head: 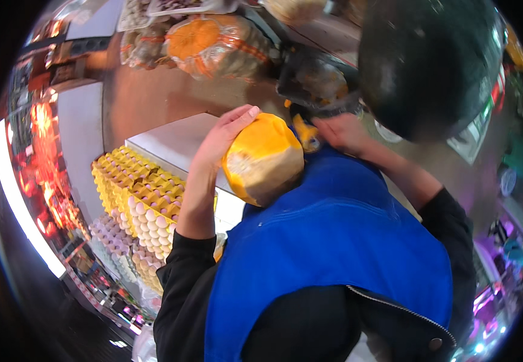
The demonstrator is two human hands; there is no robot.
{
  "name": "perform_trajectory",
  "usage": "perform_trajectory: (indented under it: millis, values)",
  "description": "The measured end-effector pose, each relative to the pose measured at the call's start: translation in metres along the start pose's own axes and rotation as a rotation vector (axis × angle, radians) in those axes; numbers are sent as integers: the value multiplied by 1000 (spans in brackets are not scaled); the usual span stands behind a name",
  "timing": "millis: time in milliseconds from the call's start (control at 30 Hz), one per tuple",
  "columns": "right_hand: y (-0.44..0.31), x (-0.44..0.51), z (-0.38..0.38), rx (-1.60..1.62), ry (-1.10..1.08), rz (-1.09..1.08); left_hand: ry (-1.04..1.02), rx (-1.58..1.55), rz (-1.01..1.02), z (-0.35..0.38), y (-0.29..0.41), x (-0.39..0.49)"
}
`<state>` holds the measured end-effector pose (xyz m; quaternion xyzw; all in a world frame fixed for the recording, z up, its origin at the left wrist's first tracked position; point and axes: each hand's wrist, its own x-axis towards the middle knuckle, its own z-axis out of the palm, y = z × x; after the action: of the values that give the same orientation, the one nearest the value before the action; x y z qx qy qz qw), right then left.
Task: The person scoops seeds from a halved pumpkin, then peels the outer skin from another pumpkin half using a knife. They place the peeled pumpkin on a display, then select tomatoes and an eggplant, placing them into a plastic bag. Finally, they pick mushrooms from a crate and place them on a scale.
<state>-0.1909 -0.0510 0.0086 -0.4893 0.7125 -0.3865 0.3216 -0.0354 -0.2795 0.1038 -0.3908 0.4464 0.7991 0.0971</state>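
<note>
A partly peeled pumpkin (266, 158) rests tilted against the blue apron (334, 226) over my lap. Its upper side is bare bright orange flesh, while pale tan rind still covers the lower face. My left hand (234, 129) grips it from the upper left, thumb on the top edge. Just right of the pumpkin, my right hand (345, 133) is closed around a small peeling tool (309, 138). The tool is blurred, with orange peel about it, so its exact shape is unclear.
Stacked egg trays (148, 194) stand to the left beside a white box (175, 135). Ahead are a black plastic-lined container (318, 81) with orange scraps and filled mesh sacks (225, 45). A large, dark, glossy rounded object (429, 68) fills the upper right.
</note>
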Motion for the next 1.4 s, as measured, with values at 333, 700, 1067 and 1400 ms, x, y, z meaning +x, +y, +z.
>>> perform_trajectory:
  millis: [333,700,1067,1400]
  values:
    - [-81,36,-8,-299,134,-367,-81,284,66,-17,22,7]
    - [34,-56,-31,-45,-106,402,80,106,50,-3,15,-26]
    - [28,-19,5,80,170,38,61,173,136,-38,-17,7]
    - [-35,53,24,454,-14,64,-275,-370,-201,-23,-5,40]
